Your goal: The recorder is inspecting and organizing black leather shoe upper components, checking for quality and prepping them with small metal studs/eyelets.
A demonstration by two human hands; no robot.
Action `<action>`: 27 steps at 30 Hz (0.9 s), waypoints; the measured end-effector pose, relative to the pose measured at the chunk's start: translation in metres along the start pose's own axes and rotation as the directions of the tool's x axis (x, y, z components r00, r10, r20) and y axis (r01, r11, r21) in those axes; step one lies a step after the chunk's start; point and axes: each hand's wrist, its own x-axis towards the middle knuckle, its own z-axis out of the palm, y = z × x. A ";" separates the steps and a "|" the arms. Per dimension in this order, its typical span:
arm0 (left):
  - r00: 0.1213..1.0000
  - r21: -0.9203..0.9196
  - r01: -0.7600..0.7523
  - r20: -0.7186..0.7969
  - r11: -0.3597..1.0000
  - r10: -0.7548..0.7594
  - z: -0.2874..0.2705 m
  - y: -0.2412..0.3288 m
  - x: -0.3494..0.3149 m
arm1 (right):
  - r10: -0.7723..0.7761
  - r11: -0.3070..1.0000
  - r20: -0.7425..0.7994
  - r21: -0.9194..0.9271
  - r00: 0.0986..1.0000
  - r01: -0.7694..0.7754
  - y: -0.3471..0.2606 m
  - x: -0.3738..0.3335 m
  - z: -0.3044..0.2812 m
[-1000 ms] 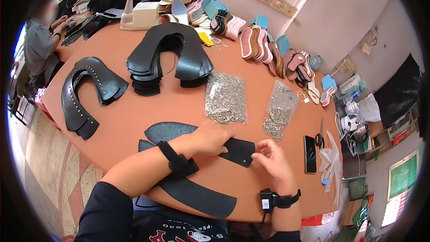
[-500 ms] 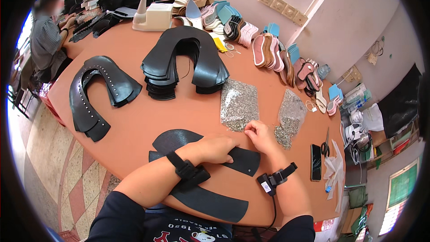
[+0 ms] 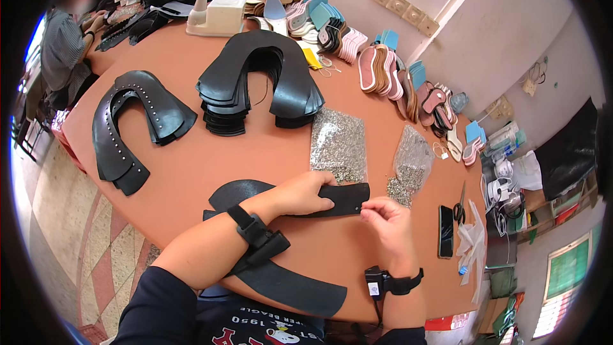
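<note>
My left hand (image 3: 305, 194) grips a curved black leather piece (image 3: 348, 199), thumb on top and fingers underneath. A small silver stud (image 3: 356, 209) shows near the right end of that piece. My right hand (image 3: 388, 222) is pinched closed beside that end; anything between its fingertips is too small to make out. Just beyond the leather lies a clear bag of silver studs (image 3: 338, 140), with loose studs spilled at its near edge. Another bag of studs (image 3: 414, 156) lies to the right. Nearer my body, another black leather strip (image 3: 294, 286) rests on the table, partly under my left forearm.
A studded black leather piece (image 3: 121, 128) lies at left, beside a thick stack of plain ones (image 3: 265, 57). A phone (image 3: 446, 231), scissors (image 3: 460, 207) and crumpled plastic (image 3: 471, 236) sit at right. Shoe soles (image 3: 380, 70) line the wall. A person (image 3: 64, 45) works at far left.
My right hand has moved from beside the loose studs toward me, to the leather's right end. My left hand has raised that end slightly and shifted away from me.
</note>
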 end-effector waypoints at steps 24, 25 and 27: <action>0.980 -0.299 -0.157 -0.164 0.941 0.111 0.001 0.008 -0.003 | 0.030 0.832 -0.243 0.543 0.970 0.110 0.021 -0.004 0.047; 0.966 -0.201 -0.191 -0.211 0.961 0.148 0.001 0.016 -0.005 | 0.007 0.860 -0.266 0.494 0.964 0.131 0.020 -0.005 0.048; 0.946 -0.112 -0.234 -0.254 0.966 0.199 0.002 0.024 -0.006 | -0.011 0.895 -0.275 0.426 0.961 0.132 0.016 -0.007 0.049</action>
